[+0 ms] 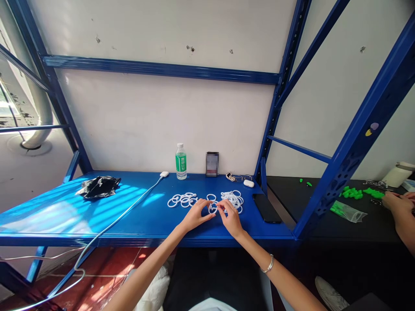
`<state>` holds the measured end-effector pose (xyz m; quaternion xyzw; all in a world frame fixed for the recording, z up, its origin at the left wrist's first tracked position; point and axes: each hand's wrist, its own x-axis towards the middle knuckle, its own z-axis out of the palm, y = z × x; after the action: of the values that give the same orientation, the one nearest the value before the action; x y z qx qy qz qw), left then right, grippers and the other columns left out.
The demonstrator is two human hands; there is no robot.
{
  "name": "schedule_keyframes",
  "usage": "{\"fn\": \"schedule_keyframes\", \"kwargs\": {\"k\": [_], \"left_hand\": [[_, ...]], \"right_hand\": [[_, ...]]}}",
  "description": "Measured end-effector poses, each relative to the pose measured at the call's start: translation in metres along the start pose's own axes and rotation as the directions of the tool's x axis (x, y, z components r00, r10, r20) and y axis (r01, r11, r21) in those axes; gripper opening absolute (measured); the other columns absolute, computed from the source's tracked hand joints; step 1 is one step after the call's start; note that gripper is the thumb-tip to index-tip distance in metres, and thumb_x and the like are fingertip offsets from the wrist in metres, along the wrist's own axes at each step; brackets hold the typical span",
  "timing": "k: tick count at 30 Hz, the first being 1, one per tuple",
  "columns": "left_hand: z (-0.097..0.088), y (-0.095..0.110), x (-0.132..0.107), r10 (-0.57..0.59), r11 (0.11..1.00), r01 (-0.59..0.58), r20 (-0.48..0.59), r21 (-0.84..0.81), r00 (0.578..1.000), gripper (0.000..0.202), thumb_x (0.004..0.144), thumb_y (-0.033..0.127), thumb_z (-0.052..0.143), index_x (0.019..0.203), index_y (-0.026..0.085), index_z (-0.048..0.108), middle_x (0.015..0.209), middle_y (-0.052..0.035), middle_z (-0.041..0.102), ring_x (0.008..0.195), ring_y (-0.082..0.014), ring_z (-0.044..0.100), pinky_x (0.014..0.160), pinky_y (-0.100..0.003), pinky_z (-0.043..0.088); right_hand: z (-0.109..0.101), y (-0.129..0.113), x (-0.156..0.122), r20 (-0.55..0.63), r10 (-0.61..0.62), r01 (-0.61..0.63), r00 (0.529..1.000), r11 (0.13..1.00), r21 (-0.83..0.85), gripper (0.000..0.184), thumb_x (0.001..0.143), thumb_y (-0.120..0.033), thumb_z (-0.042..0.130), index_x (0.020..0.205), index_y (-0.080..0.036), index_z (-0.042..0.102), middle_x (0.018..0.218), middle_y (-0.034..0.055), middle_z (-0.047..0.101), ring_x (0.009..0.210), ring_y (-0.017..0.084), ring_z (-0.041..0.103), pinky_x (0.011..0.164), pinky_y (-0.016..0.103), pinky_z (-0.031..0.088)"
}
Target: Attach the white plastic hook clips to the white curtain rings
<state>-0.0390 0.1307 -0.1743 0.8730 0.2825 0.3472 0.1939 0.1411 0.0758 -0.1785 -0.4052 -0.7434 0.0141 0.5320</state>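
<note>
A white ring (212,212) is between my two hands, above the front part of the blue shelf (136,224). My left hand (196,216) holds the ring's left side between thumb and fingers. On its other side, my right hand (231,219) pinches it with thumb and forefinger. Just behind lies another white ring (211,195). To the left is a loose group of white rings (182,199); a denser pile of white rings (234,199) sits to the right, partly behind my right fingers.
A black phone (266,208), earphone case (248,183) and glasses (242,177) lie right. Behind stand a water bottle (181,162) and a propped phone-like device (212,164). A white cable (129,207) and crumpled black bag (99,187) are left. Far right, another person's hands (400,205) work near green pieces (352,192).
</note>
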Motion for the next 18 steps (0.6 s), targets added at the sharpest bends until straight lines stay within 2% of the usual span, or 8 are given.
{"fn": "schedule_keyframes", "kwargs": {"k": [12, 18], "left_hand": [[0.0004, -0.0040, 0.0007, -0.023, 1.000, 0.024, -0.035, 0.015, 0.999, 0.040, 0.084, 0.045, 0.059, 0.115, 0.021, 0.056, 0.104, -0.0068, 0.062, 0.098, -0.0230, 0.057, 0.085, -0.037, 0.048], [-0.0009, -0.0038, 0.0008, -0.022, 1.000, 0.023, -0.045, 0.018, 0.999, 0.041, 0.083, 0.045, 0.058, 0.116, 0.022, 0.054, 0.102, -0.0055, 0.062, 0.096, -0.0224, 0.057, 0.083, -0.037, 0.048]], "right_hand": [[0.0029, 0.0057, -0.0008, 0.056, 0.113, -0.111, 0.992, 0.993, -0.035, 0.017, 0.094, -0.022, 0.045, 0.108, -0.021, 0.056, 0.101, 0.0076, 0.062, 0.086, 0.020, 0.061, 0.075, 0.032, 0.052], [0.0016, 0.0038, -0.0004, 0.067, 0.101, -0.100, 0.993, 0.995, -0.028, 0.018, 0.095, -0.023, 0.043, 0.106, -0.022, 0.057, 0.097, 0.0066, 0.064, 0.085, 0.020, 0.062, 0.074, 0.032, 0.053]]}}
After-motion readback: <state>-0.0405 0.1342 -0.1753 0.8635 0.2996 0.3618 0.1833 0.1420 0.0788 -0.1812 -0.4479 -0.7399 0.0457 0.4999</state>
